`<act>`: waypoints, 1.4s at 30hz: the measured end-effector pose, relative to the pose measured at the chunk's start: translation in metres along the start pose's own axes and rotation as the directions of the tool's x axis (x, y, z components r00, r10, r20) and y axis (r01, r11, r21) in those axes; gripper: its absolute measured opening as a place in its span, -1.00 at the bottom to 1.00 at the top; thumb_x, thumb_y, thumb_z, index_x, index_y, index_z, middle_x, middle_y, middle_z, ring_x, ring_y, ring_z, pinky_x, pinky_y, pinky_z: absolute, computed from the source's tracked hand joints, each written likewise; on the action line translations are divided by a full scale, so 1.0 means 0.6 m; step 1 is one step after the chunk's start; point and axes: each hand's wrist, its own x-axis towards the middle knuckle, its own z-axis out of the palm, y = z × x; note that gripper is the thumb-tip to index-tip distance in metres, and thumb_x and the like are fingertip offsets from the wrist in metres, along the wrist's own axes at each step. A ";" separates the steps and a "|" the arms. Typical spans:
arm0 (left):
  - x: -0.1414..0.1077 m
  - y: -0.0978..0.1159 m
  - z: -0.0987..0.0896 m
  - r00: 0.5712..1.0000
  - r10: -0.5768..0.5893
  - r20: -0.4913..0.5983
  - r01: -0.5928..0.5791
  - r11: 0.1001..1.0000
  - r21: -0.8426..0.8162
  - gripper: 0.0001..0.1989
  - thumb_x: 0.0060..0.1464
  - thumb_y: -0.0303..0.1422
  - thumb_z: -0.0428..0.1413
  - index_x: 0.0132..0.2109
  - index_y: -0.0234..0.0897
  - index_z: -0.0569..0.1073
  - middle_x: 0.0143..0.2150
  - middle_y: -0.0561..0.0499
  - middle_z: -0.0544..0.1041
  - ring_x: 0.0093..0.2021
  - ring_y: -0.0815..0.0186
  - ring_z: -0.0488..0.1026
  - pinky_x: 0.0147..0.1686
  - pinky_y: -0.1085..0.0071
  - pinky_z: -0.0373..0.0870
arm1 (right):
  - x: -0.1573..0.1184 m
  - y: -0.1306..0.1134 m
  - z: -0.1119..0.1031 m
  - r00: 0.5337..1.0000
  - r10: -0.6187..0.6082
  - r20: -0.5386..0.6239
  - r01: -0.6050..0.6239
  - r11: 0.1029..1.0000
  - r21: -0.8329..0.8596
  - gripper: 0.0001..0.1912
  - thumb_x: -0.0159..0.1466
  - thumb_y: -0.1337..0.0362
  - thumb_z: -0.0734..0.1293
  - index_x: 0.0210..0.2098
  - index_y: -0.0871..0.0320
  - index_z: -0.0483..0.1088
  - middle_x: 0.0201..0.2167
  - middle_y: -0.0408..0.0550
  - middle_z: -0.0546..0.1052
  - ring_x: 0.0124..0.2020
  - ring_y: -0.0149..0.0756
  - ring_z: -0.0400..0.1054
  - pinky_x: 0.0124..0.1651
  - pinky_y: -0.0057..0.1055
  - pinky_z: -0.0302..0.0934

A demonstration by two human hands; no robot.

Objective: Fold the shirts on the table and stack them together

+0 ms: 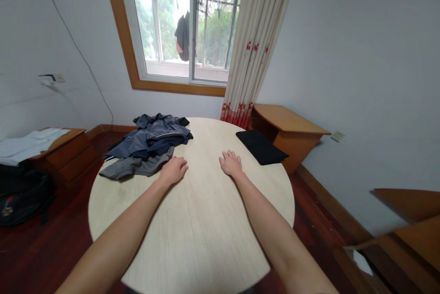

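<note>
My left hand (173,170) lies on the round table (206,220), holding nothing, its fingers loosely extended beside the edge of a grey garment (132,167). That garment is the nearest part of a crumpled heap of dark clothes, with a blue-grey piece with white piping (151,136) on top. Flat on the tabletop to the right rests my right hand (230,163), its fingers slightly apart and nothing in them. A folded black cloth or garment (261,146) lies by the table's right edge, a short way from that hand.
Behind the table are a window (178,33) and a floral curtain (252,46). A wooden desk (292,122) stands at the back right. To the left are a low wooden cabinet (72,156) with white cloth on it and a black backpack (25,198) on the floor.
</note>
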 end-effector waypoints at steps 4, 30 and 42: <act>-0.004 -0.002 -0.051 0.956 -0.072 -0.284 0.038 0.992 -0.123 -0.62 0.31 -0.18 -0.07 -0.05 -0.19 0.60 -0.09 -0.07 0.65 -0.08 0.13 0.56 -0.07 0.30 0.41 | -0.019 0.007 -0.007 1.000 0.008 -0.001 -0.008 0.999 0.041 -0.38 0.46 0.05 0.05 0.38 0.24 0.15 0.46 0.18 0.05 0.48 -0.04 -0.14 0.43 0.02 -0.26; 0.045 -0.211 -0.062 0.753 -0.625 -0.205 0.558 0.772 -0.305 -0.26 0.07 -0.07 0.11 0.31 -0.41 0.37 0.26 -0.41 0.42 0.21 -0.20 0.40 0.08 0.04 0.37 | -0.005 0.016 -0.010 0.995 -0.037 -0.094 0.047 0.993 0.104 -0.49 0.36 0.02 0.23 0.22 0.09 0.38 0.35 0.09 0.27 0.38 -0.07 0.06 0.38 -0.08 -0.12; 0.043 -0.170 -0.068 0.615 -0.570 -0.545 0.250 0.797 -0.550 -0.61 0.23 -0.17 -0.07 -0.15 -0.32 0.56 -0.20 -0.13 0.61 -0.12 0.13 0.53 -0.05 0.33 0.42 | 0.002 0.021 -0.004 0.994 -0.041 -0.104 0.053 0.992 0.112 -0.49 0.36 0.01 0.24 0.20 0.12 0.40 0.33 0.09 0.30 0.37 -0.06 0.08 0.38 -0.08 -0.11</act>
